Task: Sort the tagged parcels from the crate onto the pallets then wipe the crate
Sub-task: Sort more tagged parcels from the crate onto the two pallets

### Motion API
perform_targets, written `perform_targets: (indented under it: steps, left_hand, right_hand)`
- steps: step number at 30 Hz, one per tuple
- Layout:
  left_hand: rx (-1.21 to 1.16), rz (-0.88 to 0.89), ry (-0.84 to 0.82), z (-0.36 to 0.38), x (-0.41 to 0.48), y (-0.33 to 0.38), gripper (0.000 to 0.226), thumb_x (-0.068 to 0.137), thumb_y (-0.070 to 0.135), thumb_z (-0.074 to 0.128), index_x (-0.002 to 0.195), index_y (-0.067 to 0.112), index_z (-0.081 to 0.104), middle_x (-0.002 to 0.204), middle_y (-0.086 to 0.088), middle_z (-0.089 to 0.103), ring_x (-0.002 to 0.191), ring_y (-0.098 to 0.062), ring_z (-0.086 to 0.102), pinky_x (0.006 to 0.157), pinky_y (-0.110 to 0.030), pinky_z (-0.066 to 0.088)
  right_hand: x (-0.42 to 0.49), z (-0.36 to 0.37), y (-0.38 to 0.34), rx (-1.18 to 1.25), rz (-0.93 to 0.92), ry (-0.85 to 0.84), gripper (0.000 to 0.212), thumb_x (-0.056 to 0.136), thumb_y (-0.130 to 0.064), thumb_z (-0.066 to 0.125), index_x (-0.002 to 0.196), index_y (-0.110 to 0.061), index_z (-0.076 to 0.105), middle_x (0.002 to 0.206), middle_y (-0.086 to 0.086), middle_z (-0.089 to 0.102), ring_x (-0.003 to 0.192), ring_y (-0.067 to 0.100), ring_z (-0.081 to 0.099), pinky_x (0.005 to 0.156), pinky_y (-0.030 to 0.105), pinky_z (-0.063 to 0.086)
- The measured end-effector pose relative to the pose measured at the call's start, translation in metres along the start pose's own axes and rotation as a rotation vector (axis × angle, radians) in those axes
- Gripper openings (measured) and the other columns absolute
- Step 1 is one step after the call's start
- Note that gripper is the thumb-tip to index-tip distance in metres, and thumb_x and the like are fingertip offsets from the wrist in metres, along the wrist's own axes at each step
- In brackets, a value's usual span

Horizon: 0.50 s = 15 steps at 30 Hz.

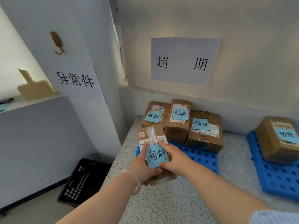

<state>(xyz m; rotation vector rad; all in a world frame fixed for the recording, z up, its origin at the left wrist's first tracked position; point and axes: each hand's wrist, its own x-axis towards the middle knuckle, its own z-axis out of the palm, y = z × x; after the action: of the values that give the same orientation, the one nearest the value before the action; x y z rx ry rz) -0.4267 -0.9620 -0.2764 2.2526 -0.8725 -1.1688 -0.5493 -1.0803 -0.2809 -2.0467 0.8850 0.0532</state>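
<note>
From the head camera, both arms reach forward over a speckled surface. Between the two hands is the held parcel, a small cardboard box. The left hand grips its left side, with the thumb lying along the top and the fingers curled under the near end. The right hand clasps its right side, forefinger stretched over the top and thumb at the near edge. A blue tag with handwritten characters sits on the box top between the two thumbs. The far end of the box lies over the near left corner of the left pallet, a blue perforated one, though whether it rests there cannot be told. Just beyond the fingertips, the back parcels stand three in a row on that pallet against the wall, each with a blue tag. Well to the right of the right hand, a lone parcel with its own tag sits on the right pallet. To the left of the left hand and lower down, the black crate leans against the wall. A bracelet circles the left wrist. Above the hands a wall sheet carries two large characters, and a pillar sheet hangs up to the left.
</note>
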Motion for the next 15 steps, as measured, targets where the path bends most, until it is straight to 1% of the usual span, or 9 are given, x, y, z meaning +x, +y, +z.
perform_targets:
  steps: [2, 4, 5, 6, 8, 11, 13, 15]
  left_hand:
    - [-0.072, -0.036, -0.026, 0.000, 0.014, 0.000, 0.119, 0.081, 0.036, 0.078, 0.145, 0.054, -0.021, 0.143, -0.001, 0.043, 0.102, -0.023, 0.064, 0.072, -0.041, 0.062]
    - [-0.161, -0.097, -0.090, 0.000, 0.024, -0.002, 0.120, 0.082, 0.029, 0.078, 0.145, 0.054, -0.021, 0.146, -0.001, 0.042, 0.111, -0.026, 0.060, 0.076, -0.043, 0.062]
    - [-0.173, -0.105, -0.110, 0.000, 0.029, -0.005, 0.119, 0.082, 0.027, 0.077, 0.146, 0.054, -0.020, 0.149, 0.000, 0.040, 0.113, -0.025, 0.058, 0.079, -0.042, 0.061]
    - [-0.145, -0.085, -0.119, 0.000, 0.034, -0.008, 0.117, 0.083, 0.026, 0.076, 0.147, 0.052, -0.018, 0.150, 0.001, 0.038, 0.111, -0.023, 0.058, 0.081, -0.039, 0.061]
    - [-0.007, 0.016, -0.097, -0.006, 0.042, -0.013, 0.110, 0.086, 0.028, 0.073, 0.152, 0.045, -0.014, 0.152, 0.001, 0.034, 0.109, -0.017, 0.056, 0.086, -0.032, 0.057]
    - [0.177, 0.119, -0.070, -0.020, 0.056, -0.019, 0.098, 0.089, 0.040, 0.068, 0.155, 0.042, -0.004, 0.153, -0.001, 0.029, 0.116, -0.016, 0.049, 0.082, -0.023, 0.047]
    - [0.290, 0.162, -0.029, -0.030, 0.064, -0.018, 0.088, 0.089, 0.053, 0.063, 0.155, 0.045, 0.006, 0.147, 0.001, 0.031, 0.124, -0.019, 0.045, 0.087, -0.026, 0.045]
    - [0.404, 0.228, 0.051, -0.041, 0.073, -0.016, 0.080, 0.085, 0.060, 0.062, 0.152, 0.046, 0.020, 0.139, 0.003, 0.033, 0.126, -0.019, 0.039, 0.099, -0.032, 0.044]
  right_hand:
    - [0.016, 0.001, 0.001, 0.014, 0.023, -0.007, 0.089, 0.085, -0.015, 0.071, 0.151, -0.047, 0.020, 0.155, -0.007, 0.019, 0.137, 0.014, 0.032, 0.105, 0.024, 0.038]
    - [0.029, 0.004, 0.004, 0.011, 0.061, -0.021, 0.090, 0.084, -0.008, 0.066, 0.151, -0.046, 0.021, 0.159, -0.007, 0.012, 0.139, 0.016, 0.029, 0.104, 0.024, 0.039]
    - [0.034, 0.006, 0.005, 0.001, 0.076, -0.030, 0.089, 0.084, -0.006, 0.064, 0.151, -0.046, 0.020, 0.160, -0.007, 0.009, 0.140, 0.016, 0.029, 0.103, 0.023, 0.039]
    - [0.038, 0.007, 0.007, -0.010, 0.087, -0.036, 0.089, 0.085, -0.006, 0.063, 0.152, -0.045, 0.019, 0.161, -0.008, 0.008, 0.140, 0.016, 0.028, 0.103, 0.022, 0.038]
    - [0.045, 0.006, 0.010, -0.016, 0.100, -0.040, 0.087, 0.088, -0.007, 0.062, 0.153, -0.044, 0.016, 0.161, -0.007, 0.008, 0.140, 0.016, 0.027, 0.103, 0.022, 0.038]
    - [0.052, -0.001, 0.010, 0.033, 0.132, -0.047, 0.084, 0.089, -0.006, 0.061, 0.153, -0.043, 0.019, 0.160, -0.008, 0.010, 0.137, 0.014, 0.030, 0.102, 0.023, 0.039]
    - [0.055, -0.006, 0.008, 0.029, 0.143, -0.054, 0.083, 0.089, -0.006, 0.061, 0.153, -0.042, 0.021, 0.161, -0.008, 0.008, 0.140, 0.015, 0.026, 0.103, 0.022, 0.034]
    - [0.057, -0.009, 0.006, -0.012, 0.142, -0.062, 0.083, 0.089, -0.006, 0.062, 0.153, -0.040, 0.022, 0.161, -0.010, 0.005, 0.144, 0.015, 0.019, 0.108, 0.022, 0.028]
